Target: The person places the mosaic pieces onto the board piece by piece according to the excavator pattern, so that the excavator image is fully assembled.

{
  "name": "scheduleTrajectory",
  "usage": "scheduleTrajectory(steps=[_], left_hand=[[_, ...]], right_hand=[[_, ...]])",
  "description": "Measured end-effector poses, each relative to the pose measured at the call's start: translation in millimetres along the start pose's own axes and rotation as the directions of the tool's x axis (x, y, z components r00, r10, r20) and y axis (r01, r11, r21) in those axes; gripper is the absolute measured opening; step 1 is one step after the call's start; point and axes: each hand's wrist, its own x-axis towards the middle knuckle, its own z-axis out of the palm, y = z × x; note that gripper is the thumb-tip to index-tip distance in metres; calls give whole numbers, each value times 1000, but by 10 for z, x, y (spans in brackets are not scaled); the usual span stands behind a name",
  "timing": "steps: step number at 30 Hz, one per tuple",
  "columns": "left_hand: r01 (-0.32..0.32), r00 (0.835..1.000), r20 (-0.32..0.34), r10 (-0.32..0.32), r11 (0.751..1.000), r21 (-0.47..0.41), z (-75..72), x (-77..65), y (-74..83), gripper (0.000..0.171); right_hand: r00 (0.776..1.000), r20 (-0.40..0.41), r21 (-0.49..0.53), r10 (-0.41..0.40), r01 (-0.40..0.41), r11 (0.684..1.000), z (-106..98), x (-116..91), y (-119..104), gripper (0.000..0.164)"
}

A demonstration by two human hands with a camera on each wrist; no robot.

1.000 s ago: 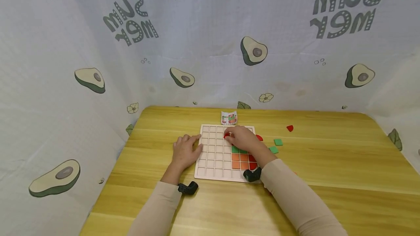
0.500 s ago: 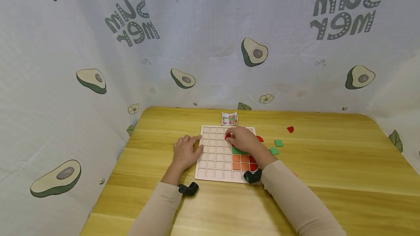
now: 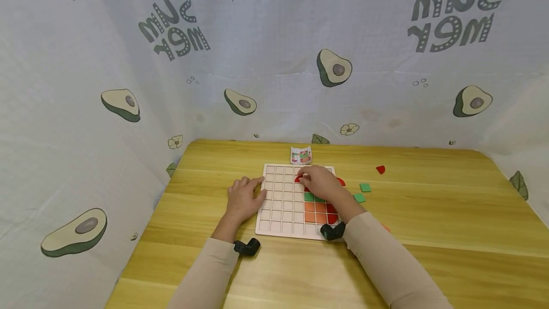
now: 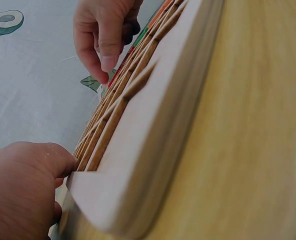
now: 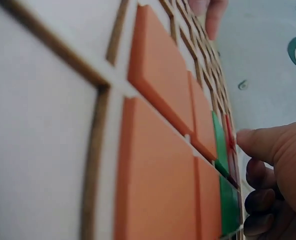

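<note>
A pale wooden grid board (image 3: 280,213) lies on the table, its right side partly filled with orange tiles (image 3: 315,212), green tiles (image 3: 309,197) and red rounded tiles (image 3: 331,214). Over its upper middle, my right hand (image 3: 321,182) pinches a small red rounded tile (image 3: 298,179) at a cell, with thumb and index finger close on it. The right wrist view shows the thumb (image 5: 260,142) against red, the other fingers curled below. My left hand (image 3: 243,199) rests along the board's left edge, thumb and index finger spread and touching the rim.
A small curved pattern card (image 3: 301,155) stands behind the board. To the right lie green tiles (image 3: 365,187), a loose red tile (image 3: 381,169) and a mostly hidden orange piece (image 3: 387,228). A printed curtain (image 3: 279,61) hangs behind the table.
The red tile under my right fingers appears lower and flatter in its cell than a second ago. Both hands stay nearly in place; the view shifts slightly.
</note>
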Motion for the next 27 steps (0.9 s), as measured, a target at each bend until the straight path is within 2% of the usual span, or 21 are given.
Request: scheduleTrajectory(steps=[4,9,16,22,27], left_hand=[[1,1000,8,-1,1000,0,-2,9,16,44],[1,1000,16,-1,1000,0,-11,15,28,45],[-1,1000,9,1,1000,4,-28,14,36,45],[0,1000,3,0,1000,-1,-21,8,17,45],[5,1000,9,-5,1000,-2,-14,-6,10,45]], right_hand=[[999,-30,53,18,-16,998,-69,-84,105,28],[996,-26,70,86,-84,994,-228,-235,299,29],[968,-41,148,246,-238,960,-458,-535,648,35],[946,-65,179,319,-304,936,-532,-783,940,39],[941,-66,174,333,-318,932,-545,-929,1121,40]])
